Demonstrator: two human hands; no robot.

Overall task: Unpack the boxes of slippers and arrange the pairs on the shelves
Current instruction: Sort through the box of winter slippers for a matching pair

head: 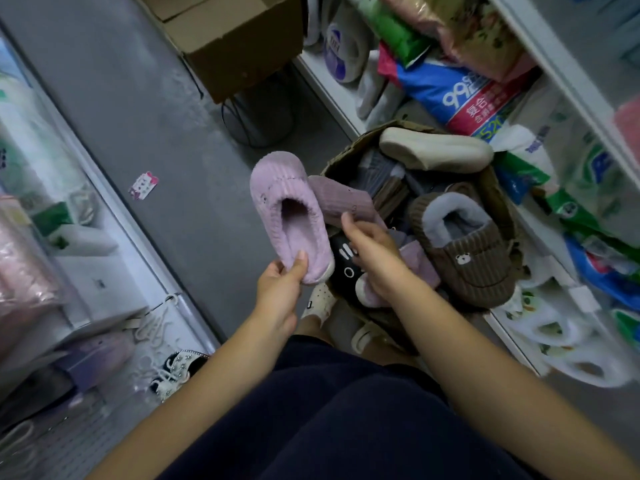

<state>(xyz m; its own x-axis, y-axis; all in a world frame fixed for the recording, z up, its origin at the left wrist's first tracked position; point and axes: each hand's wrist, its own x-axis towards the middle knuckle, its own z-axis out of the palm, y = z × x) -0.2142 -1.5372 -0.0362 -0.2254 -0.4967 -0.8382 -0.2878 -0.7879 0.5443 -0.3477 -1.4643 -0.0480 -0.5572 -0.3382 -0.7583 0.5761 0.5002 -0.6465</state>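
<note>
Here left hand [280,285] pinches slipper [287,209], right hand [375,258] mate [339,199] — at box rim [341,161].

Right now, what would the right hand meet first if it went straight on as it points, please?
Probably the mauve ribbed fabric slipper ahead of the right hand; its thumb seems to touch it.

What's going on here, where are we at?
A person stands over an open brown cardboard box of slippers on the floor beside white shelves. The left hand pinches the heel of a lilac ribbed fabric slipper, held clear of the box. The right hand is in the box against a darker mauve ribbed slipper; its grip is hidden. A brown ribbed slipper with grey lining lies in the box.
</note>
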